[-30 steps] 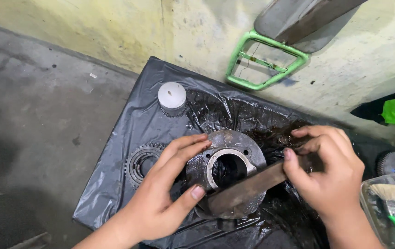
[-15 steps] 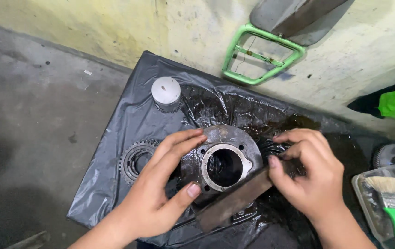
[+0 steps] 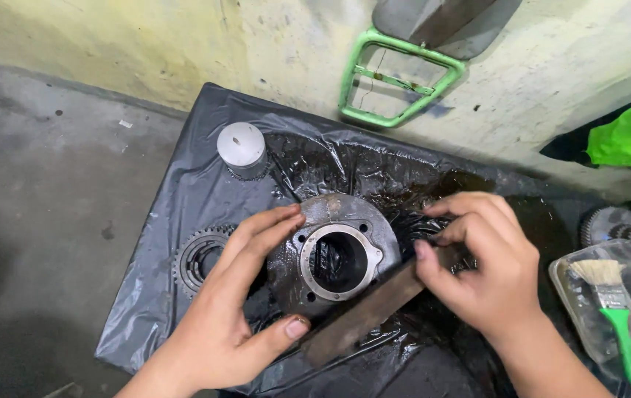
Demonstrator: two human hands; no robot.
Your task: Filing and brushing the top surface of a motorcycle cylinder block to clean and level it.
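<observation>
Engine cylinder steadied and scraped on black plastic sheet (image 3: 160, 221).

A toothed gear (image 3: 196, 258) is seen far left; beside it, the left hand (image 3: 234, 317) is spread and pressed against the round metal cylinder (image 3: 334, 254) at centre, while a flat rusty blade (image 3: 363, 313), laid across its lower rim, is gripped tightly by the right hand (image 3: 488, 265); a green-handled brush (image 3: 614, 306) is left in a clear tray.

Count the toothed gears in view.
2. One gear lies on the black sheet, partly behind the left hand. Another gear sits at the right edge, above the brush tray. More may be hidden under the hands.
</observation>
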